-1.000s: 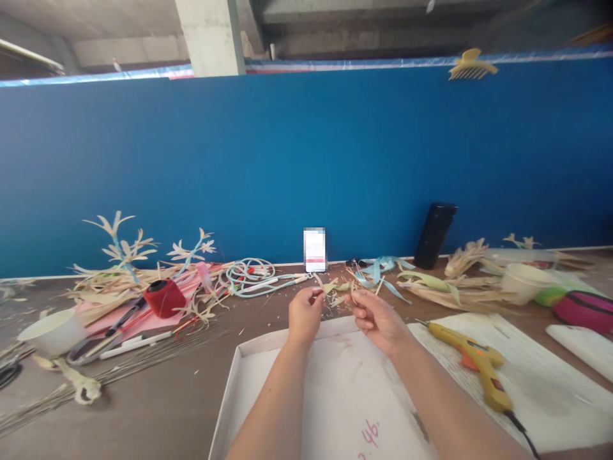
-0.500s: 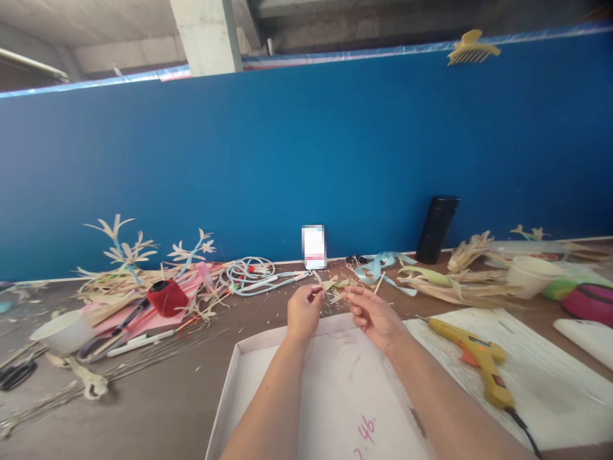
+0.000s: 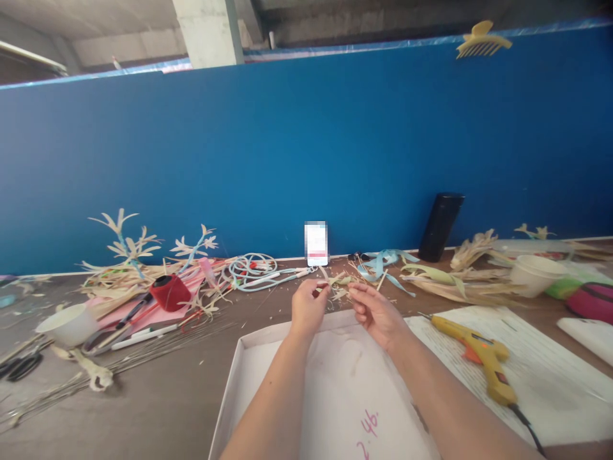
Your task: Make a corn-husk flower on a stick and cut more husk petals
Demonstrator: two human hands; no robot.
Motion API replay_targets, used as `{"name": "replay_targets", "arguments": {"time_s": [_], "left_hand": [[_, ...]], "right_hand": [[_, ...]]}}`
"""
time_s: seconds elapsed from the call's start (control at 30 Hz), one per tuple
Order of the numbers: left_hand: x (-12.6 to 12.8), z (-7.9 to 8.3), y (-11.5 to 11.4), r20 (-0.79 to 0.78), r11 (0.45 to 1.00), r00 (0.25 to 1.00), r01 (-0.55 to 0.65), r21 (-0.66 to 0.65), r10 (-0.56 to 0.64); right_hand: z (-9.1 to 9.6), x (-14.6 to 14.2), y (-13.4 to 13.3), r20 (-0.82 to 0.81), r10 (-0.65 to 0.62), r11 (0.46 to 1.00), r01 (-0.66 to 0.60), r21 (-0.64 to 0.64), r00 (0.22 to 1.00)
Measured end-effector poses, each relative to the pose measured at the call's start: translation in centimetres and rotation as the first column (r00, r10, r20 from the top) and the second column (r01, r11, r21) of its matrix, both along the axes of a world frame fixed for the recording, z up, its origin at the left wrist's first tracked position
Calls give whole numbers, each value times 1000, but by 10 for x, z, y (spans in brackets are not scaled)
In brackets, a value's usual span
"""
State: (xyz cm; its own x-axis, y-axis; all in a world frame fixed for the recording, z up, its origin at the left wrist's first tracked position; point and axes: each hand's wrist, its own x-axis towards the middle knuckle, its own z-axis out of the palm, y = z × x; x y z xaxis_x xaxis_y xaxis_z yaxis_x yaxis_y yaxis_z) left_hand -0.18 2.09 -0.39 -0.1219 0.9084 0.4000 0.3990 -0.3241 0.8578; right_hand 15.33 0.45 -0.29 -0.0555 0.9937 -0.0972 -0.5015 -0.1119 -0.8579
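Note:
Above the far edge of a white box lid (image 3: 278, 332), my left hand (image 3: 309, 308) is closed, thumb against curled fingers. My right hand (image 3: 376, 313) faces it a short way to the right, thumb and forefinger pinched together. Whatever the fingertips hold is too small to make out against the pale husk scraps (image 3: 341, 281) on the table behind them. Pink handwriting marks the lid below my forearms. A phone (image 3: 317, 244) with a blurred screen leans on the blue partition just beyond my hands.
To the right, a yellow glue gun (image 3: 479, 358) lies on a printed sheet (image 3: 555, 383). Dried husks (image 3: 460, 287), a white cup (image 3: 534, 275) and a black cylinder (image 3: 440, 227) stand behind. Leftward are red thread (image 3: 170, 292), a white bowl (image 3: 69, 324), scissors (image 3: 22, 367) and thin wires (image 3: 158, 354).
The whole view has shifted slightly, with things appearing a little to the right and higher. Both hands keep nearly the same pose, fingertips still close to each other.

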Motion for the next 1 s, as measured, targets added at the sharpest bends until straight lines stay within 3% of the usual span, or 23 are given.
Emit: {"name": "replay_targets", "arguments": {"time_s": [0.2, 0.47, 0.67, 0.83, 1.0], "left_hand": [[1, 0, 0, -1, 1000, 1000, 1, 18, -1], [1, 1, -1, 21, 999, 999, 43, 8, -43], [3, -2, 0, 44, 997, 996, 76, 1, -76], [7, -4, -2, 194, 965, 960, 230, -125, -203], [8, -1, -5, 331, 913, 896, 368, -175, -297]], "right_hand": [[-2, -5, -2, 220, -81, 993, 59, 104, 972], [4, -5, -4, 182, -158, 983, 137, 121, 971], [1, -4, -2, 268, -221, 968, 177, 178, 938], [0, -2, 0, 245, -276, 958, 245, 150, 930], [-1, -1, 1, 200, -261, 962, 236, 141, 944]]}}
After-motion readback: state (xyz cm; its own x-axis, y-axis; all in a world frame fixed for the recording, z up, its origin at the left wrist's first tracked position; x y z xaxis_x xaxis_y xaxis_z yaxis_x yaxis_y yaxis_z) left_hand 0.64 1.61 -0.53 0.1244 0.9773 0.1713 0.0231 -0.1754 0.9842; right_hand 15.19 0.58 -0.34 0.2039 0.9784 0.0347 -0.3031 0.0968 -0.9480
